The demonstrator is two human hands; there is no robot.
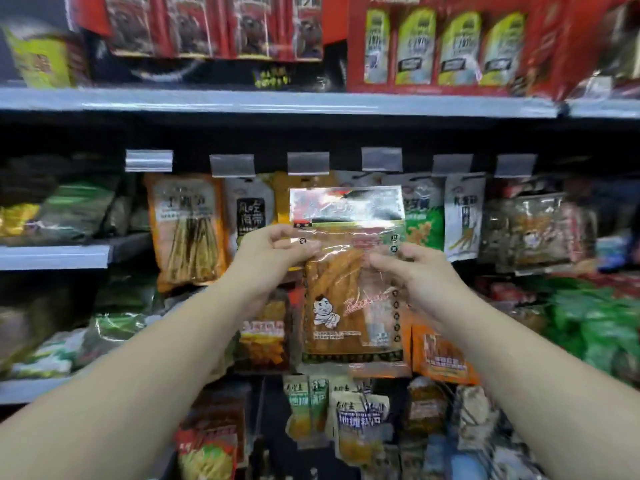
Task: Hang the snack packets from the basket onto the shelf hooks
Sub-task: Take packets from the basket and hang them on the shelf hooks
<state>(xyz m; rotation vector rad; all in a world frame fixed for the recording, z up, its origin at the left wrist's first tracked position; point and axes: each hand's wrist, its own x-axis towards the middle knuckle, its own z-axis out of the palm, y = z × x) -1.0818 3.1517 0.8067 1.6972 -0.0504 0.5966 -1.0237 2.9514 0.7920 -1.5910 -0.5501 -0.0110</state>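
The head view took in a shop aisle with a dark backboard and grey metal shelving. An upper shelf [311, 103] ran across the full width and carried red display boxes [446, 43] of upright sachets. Below it, a row of clear price-tag holders [308, 163] fronted the hooks, from which hung assorted packets: an orange one with pale sticks [187, 230] to the left, and a white one [462, 216] to the right. A shorter shelf [55, 256] stood at the left edge. Green bags [595, 323] were heaped at the lower right, and further packets hung in rows beneath. The picture was blurred, so print on the packaging could not be read.

The packet [349, 278] was held upright in front of the hook row, centre frame, its top edge just below the tag holders. It was clear plastic with a glossy, reflective header, orange-brown strips inside and a cartoon figure printed at lower left.

The left hand [273, 251] pinched the packet's left edge below the header. The right hand [412, 268] pinched its right side at about the same height. Both forearms were bare.
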